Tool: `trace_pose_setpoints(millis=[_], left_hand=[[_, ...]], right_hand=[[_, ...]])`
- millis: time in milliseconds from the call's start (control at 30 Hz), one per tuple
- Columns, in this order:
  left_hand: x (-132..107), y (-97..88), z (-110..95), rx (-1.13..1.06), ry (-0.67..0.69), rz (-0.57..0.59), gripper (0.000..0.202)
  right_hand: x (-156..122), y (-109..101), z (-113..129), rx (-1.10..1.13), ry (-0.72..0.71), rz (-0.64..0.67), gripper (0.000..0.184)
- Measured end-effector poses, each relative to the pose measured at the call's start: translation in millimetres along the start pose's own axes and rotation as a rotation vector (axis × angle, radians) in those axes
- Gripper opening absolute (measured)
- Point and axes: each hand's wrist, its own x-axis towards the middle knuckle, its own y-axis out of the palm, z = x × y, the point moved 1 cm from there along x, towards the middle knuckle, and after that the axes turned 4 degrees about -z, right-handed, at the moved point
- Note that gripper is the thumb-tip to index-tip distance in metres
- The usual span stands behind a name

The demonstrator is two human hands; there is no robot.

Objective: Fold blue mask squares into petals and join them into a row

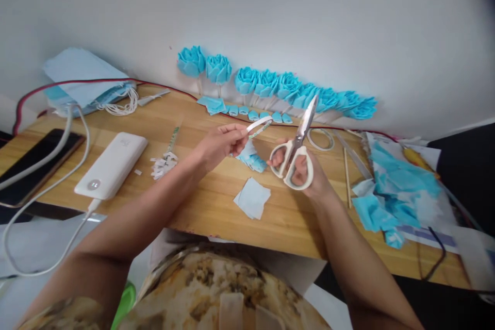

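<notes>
My left hand (226,142) pinches a narrow strip of tape (260,124), white on one side and green-printed on the other. The strip curls into a loop beyond my fingertips. In my right hand (315,172) are scissors (296,160) with cream handles, their blades pointing up and away and looking closed. The blades are apart from the strip. Between and below my hands lies a crumpled blue piece (251,157) on the desk, partly hidden by my left fingers. Nearer to me is a small stack of pale blue squares (252,198).
Blue fabric-like flowers (266,82) on sticks lean along the wall, with small blue rolled pieces (253,115) before them. A power bank (112,165), phone (38,165) and face masks (87,80) are left. A tape roll (320,139) and blue scraps (402,175) are right.
</notes>
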Motion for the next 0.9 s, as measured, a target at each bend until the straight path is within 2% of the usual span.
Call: trace_pose_setpoints(millis=[133, 333, 633, 767, 900], left_hand=[[-0.1, 0.2, -1.3, -0.025, -0.03, -0.007, 0.016], [0.6, -0.2, -1.4, -0.062, -0.022, 0.016, 0.014], [0.0, 0.0, -0.6, -0.028, -0.008, 0.003, 0.027], [1.7, -1.7, 1.9, -0.06, 0.023, 0.02, 0.012], [4.6, -3.4, 3.9, -0.084, 0.032, 0.032, 0.011]], right_hand=[[-7.2, 3.6, -13.3, 0.081, 0.059, 0.036, 0.059], [-10.1, 8.1, -12.0, 0.176, 0.085, 0.091, 0.056], [-16.0, 12.7, -11.7, 0.206, 0.091, 0.31, 0.06], [-11.4, 8.7, -12.1, 0.188, 0.106, 0.284, 0.058], [-7.2, 5.9, -13.9, 0.213, 0.076, 0.276, 0.059]])
